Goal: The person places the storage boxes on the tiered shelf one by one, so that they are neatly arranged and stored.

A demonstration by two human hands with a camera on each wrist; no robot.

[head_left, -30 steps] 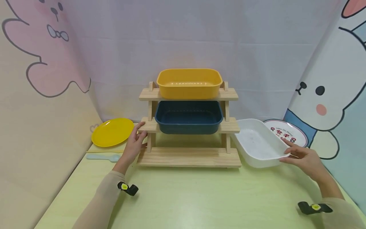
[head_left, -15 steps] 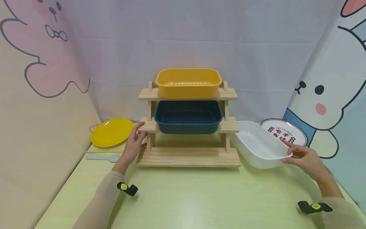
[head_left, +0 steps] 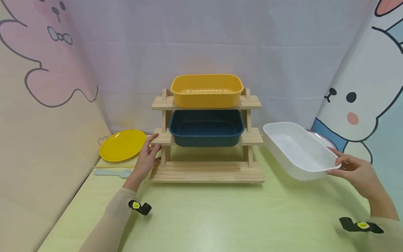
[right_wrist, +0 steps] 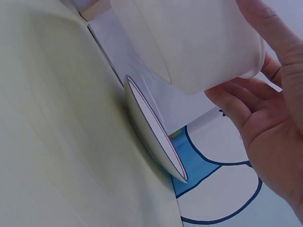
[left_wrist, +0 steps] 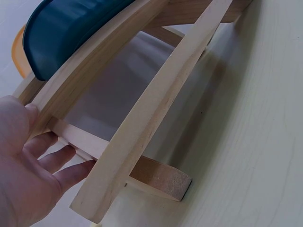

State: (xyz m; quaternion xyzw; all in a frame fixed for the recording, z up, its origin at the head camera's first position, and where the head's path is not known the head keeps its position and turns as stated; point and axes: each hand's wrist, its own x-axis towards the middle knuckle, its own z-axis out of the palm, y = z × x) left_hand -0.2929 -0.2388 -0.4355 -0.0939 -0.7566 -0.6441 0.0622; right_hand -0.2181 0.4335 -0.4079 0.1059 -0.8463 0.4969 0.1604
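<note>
Head view: the right hand sits at about 4 o'clock in the frame, thumb over the near rim and fingers curled beneath, pinching the white tray. The tray is lifted clear of the surface and tilted, its far end higher, just to the 3 o'clock side of the wooden rack. A patterned plate peeks out behind the tray. The left hand is at the rack's 9 o'clock side, fingers fairly straight and resting against the middle shelf end and upright. A yellow tray sits on the top shelf and a dark blue tray on the middle one; the bottom shelf is bare. A yellow plate and a pale blue spoon lie at 9 o'clock from the rack.

Left wrist view: the left hand lies at 8 o'clock, fingers spread and straight against the wooden rack, with the dark blue tray above at 11 o'clock.

Right wrist view: the right hand at 3 o'clock holds the white tray, thumb on top and fingers under its edge. The patterned plate rests below on the surface.
</note>
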